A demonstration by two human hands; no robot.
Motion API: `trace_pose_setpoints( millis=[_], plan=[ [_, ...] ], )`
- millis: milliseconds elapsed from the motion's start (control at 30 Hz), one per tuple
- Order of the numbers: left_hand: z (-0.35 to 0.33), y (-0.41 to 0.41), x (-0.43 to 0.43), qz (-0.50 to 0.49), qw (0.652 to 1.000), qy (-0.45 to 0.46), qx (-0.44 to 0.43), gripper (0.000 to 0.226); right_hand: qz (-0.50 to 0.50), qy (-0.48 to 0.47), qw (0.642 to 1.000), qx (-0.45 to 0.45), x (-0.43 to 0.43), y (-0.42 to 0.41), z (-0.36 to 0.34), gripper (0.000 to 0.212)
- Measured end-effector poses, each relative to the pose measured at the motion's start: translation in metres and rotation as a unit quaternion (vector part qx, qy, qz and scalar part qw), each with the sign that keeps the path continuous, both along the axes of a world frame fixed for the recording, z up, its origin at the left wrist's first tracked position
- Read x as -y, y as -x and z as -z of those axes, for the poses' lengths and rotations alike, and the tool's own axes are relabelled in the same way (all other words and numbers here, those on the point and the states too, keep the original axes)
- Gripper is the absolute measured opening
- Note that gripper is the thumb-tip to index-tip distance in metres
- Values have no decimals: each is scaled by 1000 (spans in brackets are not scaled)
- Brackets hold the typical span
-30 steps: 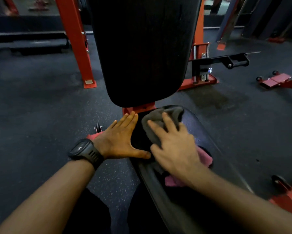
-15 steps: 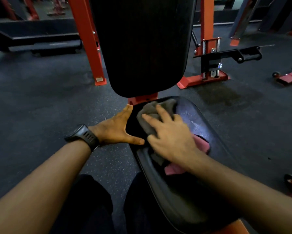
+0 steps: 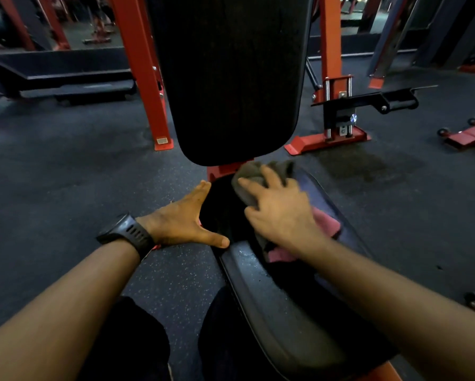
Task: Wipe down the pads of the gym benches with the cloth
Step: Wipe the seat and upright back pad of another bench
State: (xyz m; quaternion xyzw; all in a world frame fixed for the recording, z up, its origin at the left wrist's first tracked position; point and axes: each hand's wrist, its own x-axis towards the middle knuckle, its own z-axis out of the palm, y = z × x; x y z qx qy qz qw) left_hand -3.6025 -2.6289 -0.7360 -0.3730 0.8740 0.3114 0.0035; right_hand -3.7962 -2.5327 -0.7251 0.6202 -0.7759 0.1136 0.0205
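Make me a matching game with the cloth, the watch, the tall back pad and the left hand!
Things:
1 cloth
2 watch
3 back pad
4 left hand

Places:
A upright, beyond the seat pad
B resting flat at the seat pad's left edge
C pressed under the right hand
D strapped on just behind the left hand

Pairs: 1-C, 2-D, 3-A, 4-B.

The right hand (image 3: pixel 281 215), a little blurred, covers the middle of the cloth (image 3: pixel 247 171). A grey part shows past its fingers and a pink part behind its wrist, but how they join is hidden. Beyond the hand, the top edge cuts the back pad (image 3: pixel 231 78).
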Motion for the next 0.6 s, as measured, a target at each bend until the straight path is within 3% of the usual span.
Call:
trace_pose_setpoints(
  millis=[67,133,233,400,533,600],
  plan=[
    [-2,3,-3,-6,1000,3,-5,140,-70,3,997,-16,22,-10,2,64],
    [1,2,-2,-14,1000,7,10,147,-68,-24,997,5,49,3,-5,61],
    [5,1,-1,-28,999,12,27,156,-18,-20,999,46,53,35,-6,57],
    [11,2,-7,-29,999,39,16,143,92,-19,993,73,-20,52,-3,61],
    [14,2,-11,-31,998,59,8,146,-34,1,999,4,-4,3,1,63],
    [15,4,-14,-22,994,103,13,142,-41,-7,999,3,20,10,-1,63]
  ],
)
